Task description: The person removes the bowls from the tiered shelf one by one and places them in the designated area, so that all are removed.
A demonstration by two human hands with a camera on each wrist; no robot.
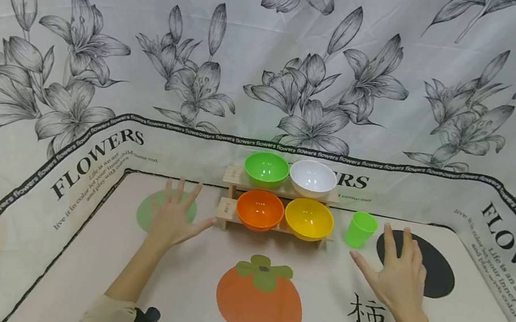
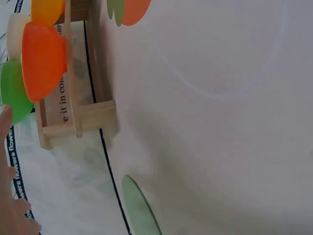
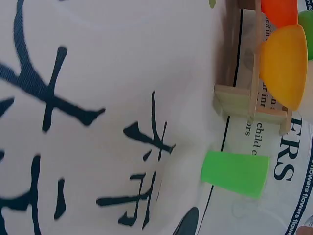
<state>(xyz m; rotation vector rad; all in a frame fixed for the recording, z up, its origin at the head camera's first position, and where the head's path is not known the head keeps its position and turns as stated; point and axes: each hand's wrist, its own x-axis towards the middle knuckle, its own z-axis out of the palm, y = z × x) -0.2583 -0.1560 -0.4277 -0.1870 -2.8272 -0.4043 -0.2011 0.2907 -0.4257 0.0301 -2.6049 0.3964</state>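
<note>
A green cup [image 1: 361, 230] stands just right of a two-tier wooden rack [image 1: 226, 209] bearing four bowls [image 1: 259, 211]. Near the cup hovers the right hand [image 1: 400, 275], fingers spread; left of the rack, the left hand [image 1: 172, 218] is splayed too.

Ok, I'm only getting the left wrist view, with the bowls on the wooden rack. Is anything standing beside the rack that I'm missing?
Observer: Yes, a green cup stands just right of the wooden rack in the head view.
Operator: Is the right hand holding it?
Observer: No, the right hand holds nothing; its thumb points out toward the cup's side.
Operator: Anything dark near that hand?
Observer: A black oval, partly covered by its fingers in the head view.
</note>
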